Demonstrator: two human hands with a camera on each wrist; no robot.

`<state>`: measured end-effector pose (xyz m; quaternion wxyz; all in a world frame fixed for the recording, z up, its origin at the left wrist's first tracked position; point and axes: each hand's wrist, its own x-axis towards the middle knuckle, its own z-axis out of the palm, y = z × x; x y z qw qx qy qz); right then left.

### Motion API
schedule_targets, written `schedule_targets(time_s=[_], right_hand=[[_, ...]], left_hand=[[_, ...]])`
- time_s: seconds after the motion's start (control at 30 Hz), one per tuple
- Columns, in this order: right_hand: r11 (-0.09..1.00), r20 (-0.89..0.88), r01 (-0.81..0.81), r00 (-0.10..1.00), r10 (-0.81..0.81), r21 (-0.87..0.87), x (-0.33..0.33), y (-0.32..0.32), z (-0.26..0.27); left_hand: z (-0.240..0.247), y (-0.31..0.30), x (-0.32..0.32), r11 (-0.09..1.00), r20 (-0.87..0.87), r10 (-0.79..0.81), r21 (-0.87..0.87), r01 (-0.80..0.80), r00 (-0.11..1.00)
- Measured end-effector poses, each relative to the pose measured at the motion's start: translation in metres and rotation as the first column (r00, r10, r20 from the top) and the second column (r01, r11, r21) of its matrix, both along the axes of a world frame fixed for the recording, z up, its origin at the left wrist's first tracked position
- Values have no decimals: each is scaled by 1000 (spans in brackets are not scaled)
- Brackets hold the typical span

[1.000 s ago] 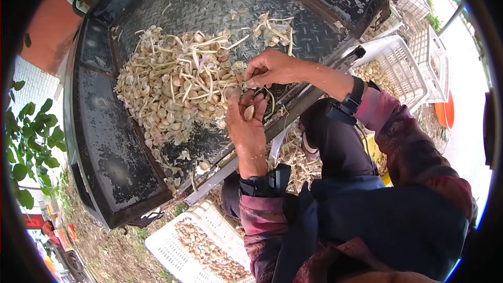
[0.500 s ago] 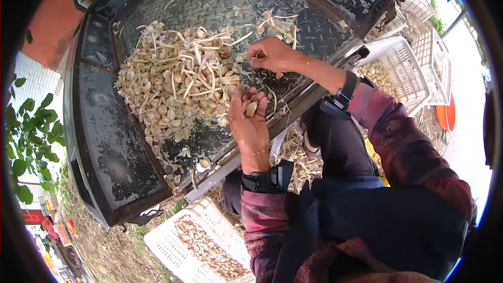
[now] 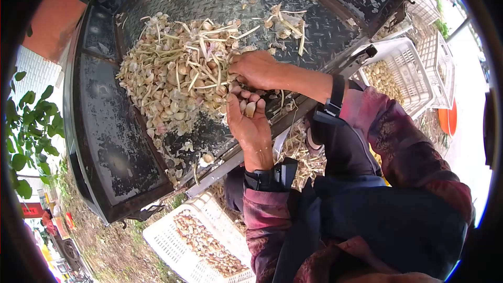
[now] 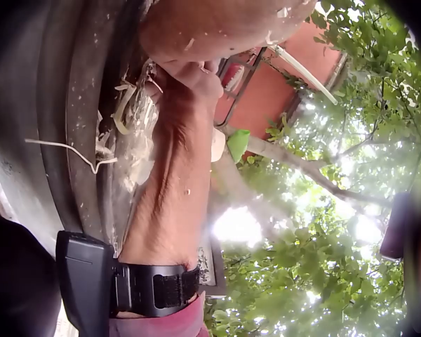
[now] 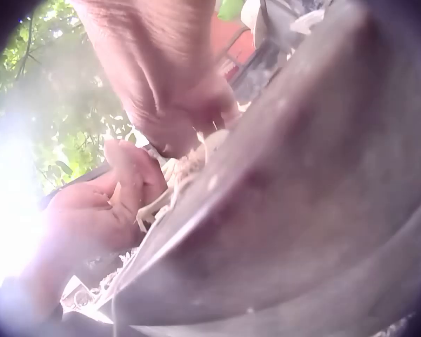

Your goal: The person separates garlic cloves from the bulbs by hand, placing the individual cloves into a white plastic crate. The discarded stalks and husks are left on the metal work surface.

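Observation:
A heap of garlic cloves with skins and dry stalks (image 3: 167, 73) lies on the dark metal bed (image 3: 126, 167). My left hand (image 3: 250, 131) is palm up at the heap's near right edge, its fingers curled around a few cloves. One pale garlic clove (image 3: 250, 109) shows on those fingers. Just beyond, my right hand (image 3: 257, 69) reaches palm down into the heap's right edge. Its fingertips are hidden there, and I cannot tell what they hold. The right wrist view has the left hand (image 5: 102, 203) with bent fingers close beside the right hand (image 5: 175, 84).
A small clump of stalks and skins (image 3: 285, 23) lies apart on the bed. The bed's metal rim (image 3: 309, 102) runs below both forearms. White crates (image 3: 157, 233) with cloves stand below left and at the right. Stalks (image 3: 301, 165) litter the ground between the legs.
My right hand first drew back from the left hand toward the small clump, then came back to the heap's edge just above the left hand. The left hand stays palm up with its cloves.

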<state>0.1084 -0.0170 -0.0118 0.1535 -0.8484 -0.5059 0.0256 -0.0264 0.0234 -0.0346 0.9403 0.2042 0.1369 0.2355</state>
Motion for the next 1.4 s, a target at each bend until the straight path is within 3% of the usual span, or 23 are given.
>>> schedule_targets(time_s=[0.1, 0.13, 0.23, 0.27, 0.3, 0.37, 0.53, 0.63, 0.7, 0.77, 0.8, 0.83, 0.9, 0.93, 1.03, 1.23, 1.3, 1.33, 1.4], right_hand=[[997, 70, 70, 995, -72, 25, 5, -10, 10], [993, 46, 80, 995, -84, 87, 6, -16, 11], [996, 12, 74, 997, -75, 51, 14, -33, 20], [996, -160, 68, 985, -57, 59, 16, -40, 23], [996, -157, 70, 986, -60, 61, 13, -45, 29], [986, -462, 37, 886, 44, 164, 1, -53, 37], [982, -643, -13, 755, 132, 187, -16, -50, 47], [964, -680, -41, 701, 215, 263, -13, -38, 35], [968, -674, -56, 708, 211, 244, -9, -37, 38], [982, -545, 106, 838, -4, 155, 3, -32, 43], [961, -441, 192, 893, -87, 200, 14, -27, 38], [961, -442, 191, 893, -86, 201, 25, -21, 27], [948, -82, 33, 997, -7, 318, 37, -9, 16], [977, -39, 14, 999, -6, 213, 38, -3, 15], [993, 104, 34, 994, -46, 115, 38, 7, 9], [980, 88, 66, 993, -83, 186, 38, -7, 16], [985, 31, 96, 994, -101, 142, 29, -20, 31], [988, -26, 120, 993, -118, 97, 23, -27, 38], [988, -38, 77, 997, -72, 136, 8, -41, 45]], left_hand=[[2, -3, 1, 999, -60, 43, 16, -42, 997], [3, -3, 1, 999, -54, 43, 15, -42, 998], [6, -4, 1, 993, -122, 35, 113, -21, 992], [7, -5, 2, 989, -129, 24, 150, -4, 991], [8, -6, 3, 983, -136, 14, 186, 12, 991], [10, -10, 7, 970, -126, 2, 240, 29, 992], [1, -12, 7, 916, -138, 64, 401, -3, 988], [4, -6, 4, 962, -68, 103, 262, -82, 992], [7, -2, 2, 976, -97, 107, 199, -86, 989], [8, 1, 1, 1000, -2, -16, -12, 16, 1000], [9, 0, 0, 999, 6, -26, -20, 26, 1000], [10, 0, 0, 1000, 5, -25, -19, 25, 1000], [11, 1, 0, 996, -51, -54, -79, 50, 997], [11, 0, 2, 996, -52, -54, -77, 49, 997], [10, -1, 6, 991, -66, -96, -95, 89, 993], [10, -3, 7, 996, -86, -58, -75, 52, 995], [9, -4, 7, 996, -25, -8, 88, 11, 1000], [9, -5, 9, 996, -23, -13, 88, 15, 1000], [10, -8, 14, 932, -146, 155, 349, -95, 977]])
